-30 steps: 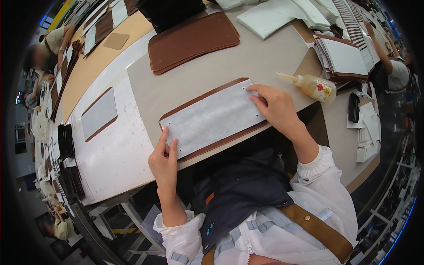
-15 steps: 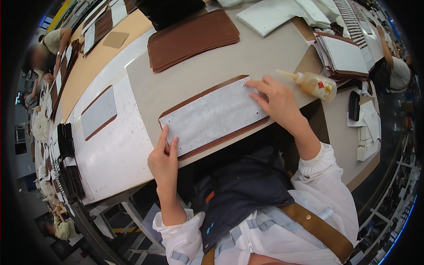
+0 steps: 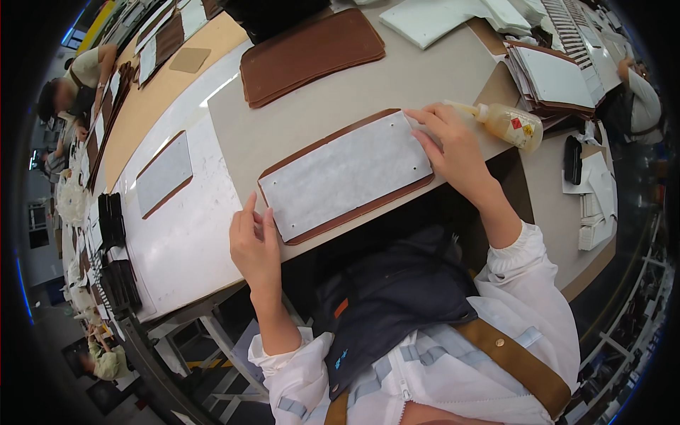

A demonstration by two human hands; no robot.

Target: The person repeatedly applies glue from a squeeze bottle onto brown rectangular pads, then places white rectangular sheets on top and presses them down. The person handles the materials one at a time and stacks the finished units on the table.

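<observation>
A long brown leather panel point(image 3: 340, 224) lies flat at the table's near edge. On it rests a pale grey-white sheet point(image 3: 347, 177) with small holes near its corners, and brown strips show along both long sides. My left hand point(image 3: 256, 244) is beside the panel's left end, fingers apart and nothing held. My right hand point(image 3: 459, 152) is at the right end, index finger and thumb spread along the short edge; the fingertips seem to touch it. Beyond the panel lies a stack of brown leather pieces point(image 3: 312, 58).
A clear squeeze bottle point(image 3: 513, 127) with yellowish contents lies right of my right hand. A smaller sheet-backed leather piece point(image 3: 164, 173) lies to the left. Stacked panels point(image 3: 556, 78) and a black object point(image 3: 572, 160) are at right. Other people work at both sides.
My left hand has drawn back left, off the sheet's corner. My right fingers have shifted from the sheet's top to its right edge. The panel looks nearly unmoved.
</observation>
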